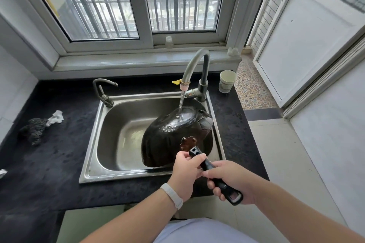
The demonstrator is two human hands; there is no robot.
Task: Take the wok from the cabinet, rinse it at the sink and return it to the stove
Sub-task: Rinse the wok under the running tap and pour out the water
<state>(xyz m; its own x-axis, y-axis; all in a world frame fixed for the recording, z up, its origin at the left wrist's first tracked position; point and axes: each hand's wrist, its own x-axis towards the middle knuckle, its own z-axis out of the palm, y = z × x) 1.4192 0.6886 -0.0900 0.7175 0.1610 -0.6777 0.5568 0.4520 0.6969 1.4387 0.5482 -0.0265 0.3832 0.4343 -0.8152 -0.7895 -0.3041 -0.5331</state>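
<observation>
A dark wok (pixel 169 134) is turned bottom up and tilted inside the steel sink (pixel 110 142). Water runs from the tall curved faucet (pixel 195 65) onto the wok's outer bottom. Its black handle (pixel 221 181) points toward me over the sink's front right corner. My left hand (pixel 185 173), with a white band on the wrist, grips the handle close to the wok. My right hand (pixel 233 179) grips the handle farther back, near its end.
A small second tap (pixel 102 90) stands at the sink's back left. A paper cup (pixel 227 81) sits on the black counter at the back right. A dark scrubber (pixel 33 128) and a crumpled white tissue (pixel 56 117) lie on the left. A barred window is behind; a white door is on the right.
</observation>
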